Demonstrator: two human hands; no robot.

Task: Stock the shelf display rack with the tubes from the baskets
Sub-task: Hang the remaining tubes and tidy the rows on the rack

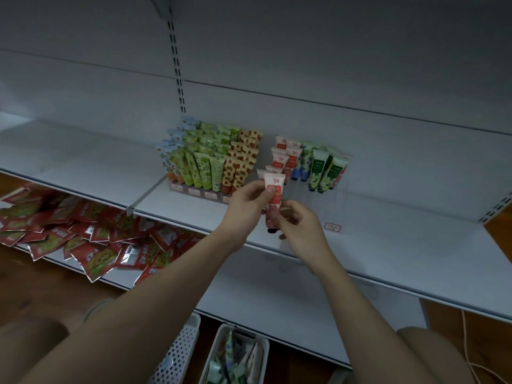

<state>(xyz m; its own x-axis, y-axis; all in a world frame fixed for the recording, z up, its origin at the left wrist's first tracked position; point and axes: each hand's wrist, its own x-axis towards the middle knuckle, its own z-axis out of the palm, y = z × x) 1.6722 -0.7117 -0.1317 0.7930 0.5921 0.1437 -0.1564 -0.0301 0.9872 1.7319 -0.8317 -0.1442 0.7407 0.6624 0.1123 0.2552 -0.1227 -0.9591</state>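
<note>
My left hand [246,205] pinches a white-and-red tube [274,189] near its flat upper end, with the thumb on its front. My right hand [300,227] curls its fingers around the same tube's lower cap end. The tube hangs upright just in front of a clear display rack [327,202] on the white shelf, which holds red, blue and green tubes [318,170]. A second rack [194,191] to the left is packed with blue, green and strawberry-print tubes [213,159]. Below, a white basket [235,356] holds several more tubes.
A perforated white basket [180,353] stands left of the tube basket on the floor. Red snack packets [83,234] lie piled on the lower shelf at left. The white shelf [388,245] stretches right, with a price tag [332,226] near its front edge. A cable [468,353] trails on the floor at right.
</note>
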